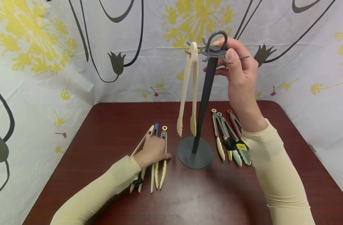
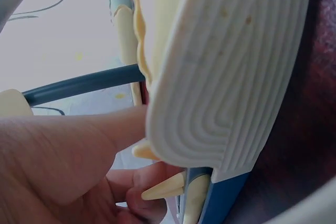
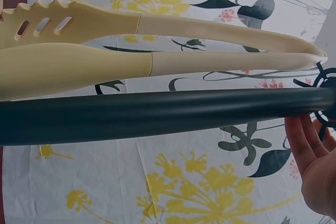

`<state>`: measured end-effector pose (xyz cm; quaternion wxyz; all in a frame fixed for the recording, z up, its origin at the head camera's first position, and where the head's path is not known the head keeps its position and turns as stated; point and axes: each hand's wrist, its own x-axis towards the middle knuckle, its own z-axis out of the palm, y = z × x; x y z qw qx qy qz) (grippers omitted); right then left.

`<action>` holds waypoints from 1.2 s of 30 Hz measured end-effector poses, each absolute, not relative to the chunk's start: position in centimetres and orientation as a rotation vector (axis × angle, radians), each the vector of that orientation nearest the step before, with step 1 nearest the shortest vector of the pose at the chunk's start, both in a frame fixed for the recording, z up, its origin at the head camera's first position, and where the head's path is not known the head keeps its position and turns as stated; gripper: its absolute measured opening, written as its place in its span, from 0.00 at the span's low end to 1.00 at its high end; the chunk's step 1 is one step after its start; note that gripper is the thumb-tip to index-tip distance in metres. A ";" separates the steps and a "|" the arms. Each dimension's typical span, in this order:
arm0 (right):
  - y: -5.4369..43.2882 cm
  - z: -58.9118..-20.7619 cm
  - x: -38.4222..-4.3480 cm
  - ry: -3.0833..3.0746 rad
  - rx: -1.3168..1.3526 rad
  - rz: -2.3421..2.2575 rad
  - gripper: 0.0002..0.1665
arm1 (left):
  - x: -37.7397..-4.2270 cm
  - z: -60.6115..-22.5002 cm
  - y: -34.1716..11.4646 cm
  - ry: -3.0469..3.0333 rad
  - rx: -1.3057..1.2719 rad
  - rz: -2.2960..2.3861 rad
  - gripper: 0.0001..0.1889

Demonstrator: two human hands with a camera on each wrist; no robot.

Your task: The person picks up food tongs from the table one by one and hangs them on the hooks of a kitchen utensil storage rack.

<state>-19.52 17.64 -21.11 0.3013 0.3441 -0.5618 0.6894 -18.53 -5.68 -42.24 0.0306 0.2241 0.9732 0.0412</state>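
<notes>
My right hand (image 1: 241,68) pinches the hooked top of a dark grey utensil stand (image 1: 206,93), thumb in front and fingers behind. The stand tilts slightly. From one hook hang cream tongs (image 1: 194,81), which in the right wrist view run beside the post. My left hand (image 1: 151,150) lies over a group of tongs on the table: a cream pair (image 1: 141,142), blue-topped tongs (image 1: 156,127) and tongs with yellow tips (image 1: 163,175). Its thumb points right, across the yellow-tipped pair. In the left wrist view a ridged white tip (image 2: 220,77) partly hides the fingers.
Right of the stand's round base (image 1: 195,161) lie several more tongs (image 1: 218,137), some with yellow or green tips, one with a red handle (image 1: 234,120). A black band with a yellow label (image 1: 241,146) lies across them. The table (image 1: 188,200) meets patterned cloth behind.
</notes>
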 end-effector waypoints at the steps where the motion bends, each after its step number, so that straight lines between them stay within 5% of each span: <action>1: 17.6 -21.1 -19.5 -1.490 0.912 1.827 0.19 | -18.5 -42.3 -5.6 2.993 0.683 0.128 0.28; 36: 17.7 -21.1 -19.6 -1.502 0.915 1.809 0.18 | -17.9 -40.2 -5.3 3.224 0.721 0.348 0.27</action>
